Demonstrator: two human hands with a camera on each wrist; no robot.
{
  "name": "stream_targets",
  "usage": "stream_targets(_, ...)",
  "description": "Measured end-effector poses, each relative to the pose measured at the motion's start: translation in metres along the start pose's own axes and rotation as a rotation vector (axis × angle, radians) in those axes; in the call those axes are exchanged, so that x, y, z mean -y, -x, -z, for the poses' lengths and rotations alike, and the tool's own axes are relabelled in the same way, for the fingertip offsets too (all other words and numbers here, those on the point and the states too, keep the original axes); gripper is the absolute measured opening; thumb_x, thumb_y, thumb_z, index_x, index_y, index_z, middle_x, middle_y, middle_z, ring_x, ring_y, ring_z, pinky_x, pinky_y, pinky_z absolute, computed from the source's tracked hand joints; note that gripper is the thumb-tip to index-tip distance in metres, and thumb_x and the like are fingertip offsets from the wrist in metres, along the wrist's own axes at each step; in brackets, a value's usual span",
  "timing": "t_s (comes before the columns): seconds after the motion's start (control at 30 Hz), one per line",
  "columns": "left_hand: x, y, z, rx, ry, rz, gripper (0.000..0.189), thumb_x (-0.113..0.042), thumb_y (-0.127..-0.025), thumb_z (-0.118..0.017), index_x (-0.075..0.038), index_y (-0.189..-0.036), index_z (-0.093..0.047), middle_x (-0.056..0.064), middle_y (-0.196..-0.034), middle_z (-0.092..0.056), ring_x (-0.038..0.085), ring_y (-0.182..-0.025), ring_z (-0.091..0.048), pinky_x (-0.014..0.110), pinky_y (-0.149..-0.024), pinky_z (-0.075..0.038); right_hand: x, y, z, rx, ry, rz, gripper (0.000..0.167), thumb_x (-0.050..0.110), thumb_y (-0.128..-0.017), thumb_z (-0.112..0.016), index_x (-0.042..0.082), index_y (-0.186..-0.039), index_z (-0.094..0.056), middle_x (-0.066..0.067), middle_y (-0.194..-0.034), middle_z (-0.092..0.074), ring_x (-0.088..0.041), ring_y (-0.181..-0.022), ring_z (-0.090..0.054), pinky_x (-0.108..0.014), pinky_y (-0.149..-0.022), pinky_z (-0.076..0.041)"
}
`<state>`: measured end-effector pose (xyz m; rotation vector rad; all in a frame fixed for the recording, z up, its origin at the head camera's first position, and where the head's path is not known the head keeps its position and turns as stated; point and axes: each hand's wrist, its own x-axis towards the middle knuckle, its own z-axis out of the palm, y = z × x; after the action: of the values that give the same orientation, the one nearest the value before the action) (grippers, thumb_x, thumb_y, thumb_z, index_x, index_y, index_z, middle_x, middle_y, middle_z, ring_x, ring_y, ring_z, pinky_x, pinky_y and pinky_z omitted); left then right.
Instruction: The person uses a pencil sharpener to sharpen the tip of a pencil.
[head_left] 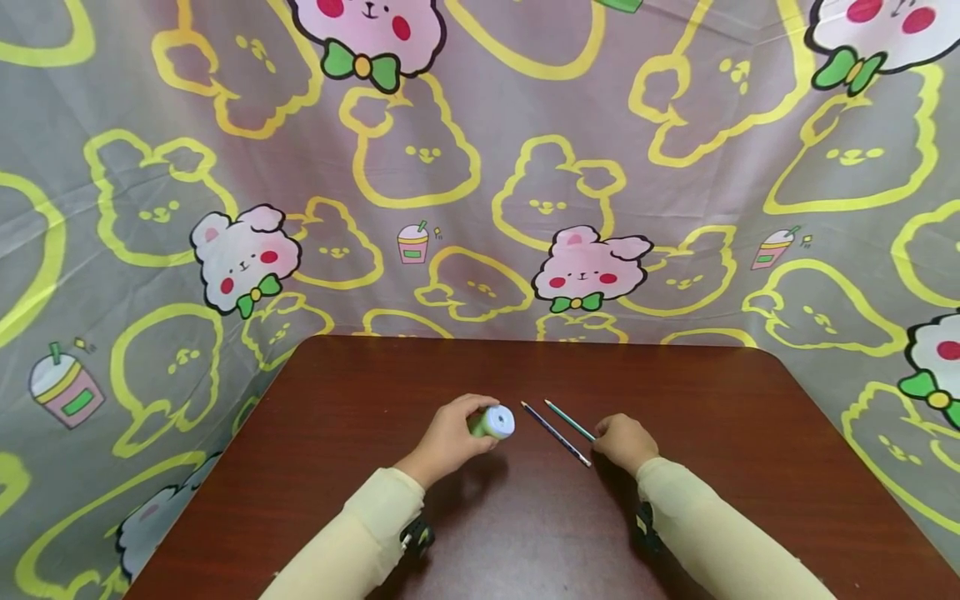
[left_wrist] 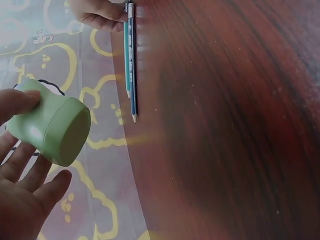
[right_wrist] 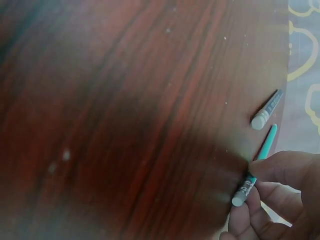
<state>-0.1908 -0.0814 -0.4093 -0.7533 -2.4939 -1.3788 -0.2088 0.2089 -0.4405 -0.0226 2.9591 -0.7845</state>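
My left hand [head_left: 452,432] grips a green pencil sharpener [head_left: 498,422], rounded like a small barrel. Its pale top with a small dark hole faces the head camera, and its smooth green base [left_wrist: 70,132] shows in the left wrist view. The sharpener is held above the table. With thumb and fingers, my right hand [head_left: 626,442] pinches a teal pencil [head_left: 567,419] near its eraser end [right_wrist: 239,199]. That pencil's point faces away from me. Beside it on the table lies a dark blue pencil [head_left: 555,432], its white eraser end toward me.
The brown wooden table [head_left: 337,433] has rounded far corners. Behind and around it hangs a grey cloth [head_left: 480,225] printed with cartoon animals and yellow outlines. Dark wrist devices [head_left: 417,536] sit under both sleeves.
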Motion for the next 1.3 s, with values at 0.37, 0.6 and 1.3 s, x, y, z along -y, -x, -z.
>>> stream_targets(0.37, 0.001, -0.008, -0.005, -0.031, -0.002, 0.040, 0.047, 0.003, -0.066, -0.081, 0.000, -0.111, -0.067, 0.010, -0.100, -0.068, 0.021, -0.089, -0.061, 0.032, -0.078, -0.051, -0.002, -0.004, 0.002, 0.012, -0.007, 0.008, 0.015, 0.014, -0.076, -0.068, 0.007, -0.088, -0.073, -0.008, -0.091, -0.070, -0.022, -0.075, -0.062, -0.041, -0.062, -0.049)
stream_targets(0.6, 0.005, -0.014, -0.009, -0.028, 0.047, 0.091, 0.048, 0.004, -0.067, -0.080, 0.001, -0.113, -0.066, 0.013, -0.100, -0.067, 0.026, -0.087, -0.061, 0.045, -0.080, -0.051, -0.003, -0.006, 0.003, 0.031, -0.008, 0.014, 0.013, 0.012, -0.077, -0.068, 0.007, -0.087, -0.073, -0.007, -0.089, -0.070, -0.020, -0.075, -0.062, -0.043, -0.065, -0.050)
stream_targets(1.3, 0.014, -0.026, -0.022, -0.016, -0.027, 0.110, 0.044, 0.005, -0.065, -0.079, 0.000, -0.107, -0.065, 0.012, -0.101, -0.069, 0.022, -0.085, -0.060, 0.027, -0.075, -0.047, 0.001, -0.006, 0.004, 0.061, -0.008, 0.010, 0.010, 0.012, -0.077, -0.070, 0.006, -0.085, -0.071, -0.003, -0.079, -0.066, -0.018, -0.071, -0.057, -0.038, -0.063, -0.047)
